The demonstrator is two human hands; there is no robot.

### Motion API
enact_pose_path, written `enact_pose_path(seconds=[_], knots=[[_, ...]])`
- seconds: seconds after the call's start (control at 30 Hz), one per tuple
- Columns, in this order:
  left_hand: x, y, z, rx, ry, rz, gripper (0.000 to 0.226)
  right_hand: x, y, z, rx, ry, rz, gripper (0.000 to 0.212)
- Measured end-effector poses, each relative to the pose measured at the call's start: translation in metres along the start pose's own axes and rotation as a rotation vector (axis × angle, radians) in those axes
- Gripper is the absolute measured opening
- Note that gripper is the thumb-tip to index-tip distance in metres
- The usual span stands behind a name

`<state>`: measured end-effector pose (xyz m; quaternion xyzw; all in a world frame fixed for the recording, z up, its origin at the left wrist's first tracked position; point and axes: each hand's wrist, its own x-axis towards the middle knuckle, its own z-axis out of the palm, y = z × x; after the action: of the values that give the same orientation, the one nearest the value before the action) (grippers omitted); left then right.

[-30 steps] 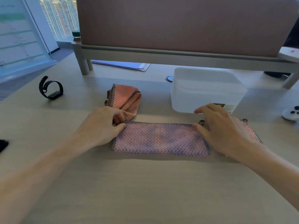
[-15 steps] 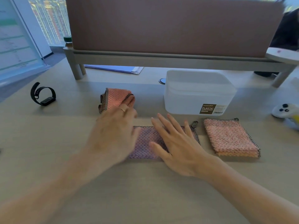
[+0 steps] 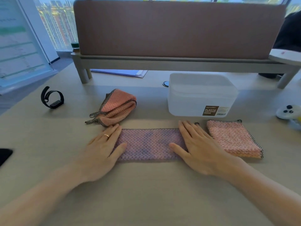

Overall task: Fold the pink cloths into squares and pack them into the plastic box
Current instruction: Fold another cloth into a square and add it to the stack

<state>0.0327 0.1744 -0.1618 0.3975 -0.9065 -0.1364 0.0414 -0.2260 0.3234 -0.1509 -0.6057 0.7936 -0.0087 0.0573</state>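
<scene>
A pink strip cloth lies on the worktop just in front of the plastic box. The left hand and right hand press flat on its two ends, fingers straight, gripping nothing. A folded square lies before the box's right corner, and a bundled cloth lies left of the box.

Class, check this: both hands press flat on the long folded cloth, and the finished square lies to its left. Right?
No. The head view shows the finished square to the right of the long folded cloth. The left hand and right hand do press flat on it.
</scene>
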Motion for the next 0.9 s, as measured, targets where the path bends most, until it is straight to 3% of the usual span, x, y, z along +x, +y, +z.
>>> enact_pose_path(seconds=[0.1, 0.17, 0.33, 0.43, 0.57, 0.7, 0.8, 0.9], knots=[[0.018, 0.006, -0.011, -0.084, 0.099, 0.003, 0.063, 0.012, -0.027, -0.008, 0.041, 0.11, -0.093, 0.089], [0.034, 0.013, -0.013, -0.019, 0.109, 0.057, 0.047, 0.017, -0.052, 0.002, 0.056, 0.107, -0.163, 0.086], [0.064, 0.024, -0.043, 0.003, -0.182, -0.05, 0.028, 0.018, -0.061, 0.031, 0.047, 0.073, -0.145, 0.084], [0.068, 0.025, -0.056, -0.051, -0.278, -0.049, 0.029, 0.017, -0.061, 0.03, 0.043, 0.088, -0.157, 0.084], [0.064, 0.027, -0.066, -0.561, -0.42, -0.189, 0.021, 0.016, -0.062, 0.029, 0.052, 0.093, -0.162, 0.084], [0.073, 0.042, -0.076, -0.865, -0.292, -0.234, 0.027, 0.016, -0.06, 0.027, 0.105, 0.126, -0.175, 0.08], [0.087, 0.072, -0.078, -0.957, -0.283, -0.154, 0.02, 0.009, -0.051, 0.015, 0.416, 0.166, -0.198, 0.079], [0.098, 0.107, -0.073, -0.909, -0.442, -0.107, 0.024, -0.014, -0.03, -0.003, 0.757, 0.29, -0.114, 0.085]])
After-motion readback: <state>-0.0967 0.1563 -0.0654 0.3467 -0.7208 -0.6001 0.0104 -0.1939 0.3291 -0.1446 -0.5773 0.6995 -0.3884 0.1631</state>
